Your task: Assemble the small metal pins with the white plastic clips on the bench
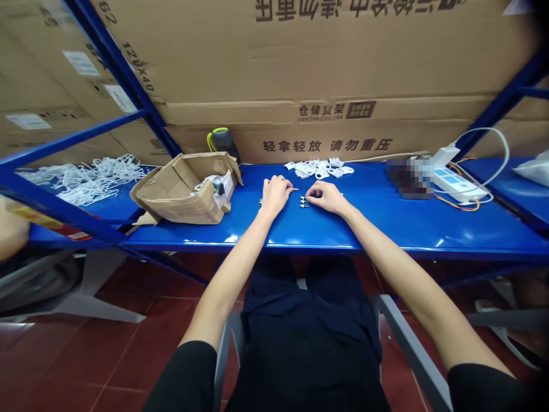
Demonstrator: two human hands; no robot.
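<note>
Atop blue shelf (pixel 386 229), L hand (pixel 275 194) & R hand (pixel 326 197) curled, any pinch hidden.

one left hand (pixel 277 194), one right hand (pixel 326 197), three metal pins (pixel 304 201)
from the pins: one cardboard box (pixel 184 191) at nine o'clock, one tangle of white wire hangers (pixel 90 180) farther out at nine, one heap of white plastic clips (pixel 317 169), too many to count, at twelve, one power strip (pixel 457 184) at three
</note>
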